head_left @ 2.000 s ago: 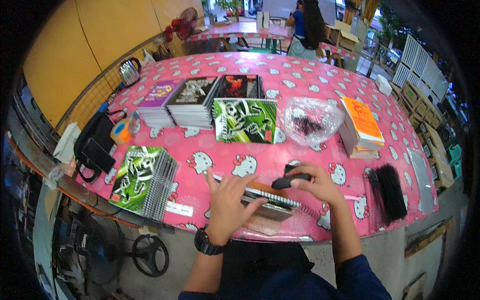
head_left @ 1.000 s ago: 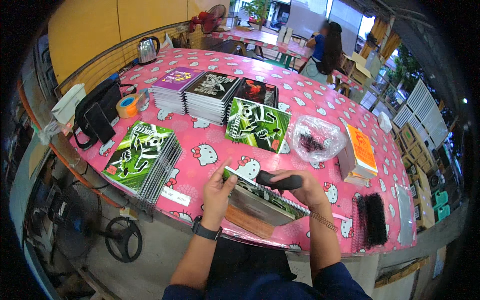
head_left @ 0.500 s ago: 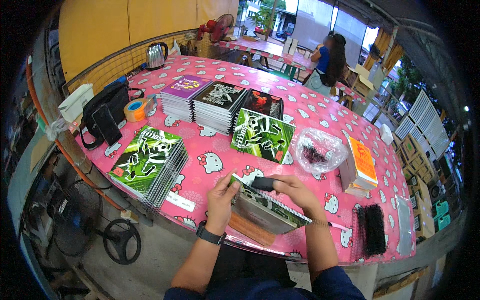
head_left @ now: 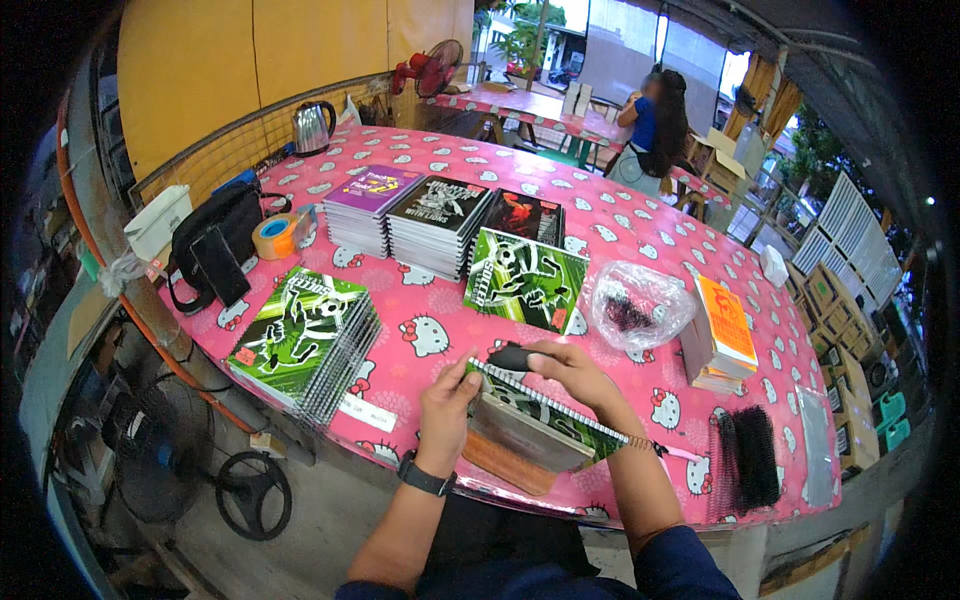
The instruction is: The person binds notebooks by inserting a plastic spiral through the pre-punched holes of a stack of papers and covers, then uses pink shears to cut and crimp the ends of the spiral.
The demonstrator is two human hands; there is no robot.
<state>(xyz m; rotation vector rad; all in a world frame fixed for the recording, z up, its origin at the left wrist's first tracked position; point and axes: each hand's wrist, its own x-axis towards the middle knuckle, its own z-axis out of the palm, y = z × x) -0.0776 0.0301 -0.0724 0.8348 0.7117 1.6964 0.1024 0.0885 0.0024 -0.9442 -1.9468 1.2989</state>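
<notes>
A spiral-bound notebook point(head_left: 545, 425) with a green cover lies tilted at the near edge of the pink patterned table point(head_left: 640, 240). My left hand point(head_left: 447, 400) grips its left end, a dark watch on the wrist. My right hand point(head_left: 570, 372) holds a small black tool point(head_left: 510, 357) against the top left of the wire spiral. A brown board point(head_left: 505, 462) lies under the notebook.
A green notebook stack point(head_left: 305, 340) lies to the left; more stacks point(head_left: 440, 225) and a green one point(head_left: 525, 280) sit farther back. A plastic bag of black coils point(head_left: 635, 305), orange-topped books point(head_left: 722, 335), black spiral combs point(head_left: 750, 460), tape roll point(head_left: 275, 235), black bag point(head_left: 215, 245), kettle point(head_left: 312, 127). A person stands at a far table.
The view has shifted. My right hand with the black tool has moved left along the spiral to the notebook's top left end, and my left hand now grips that end.
</notes>
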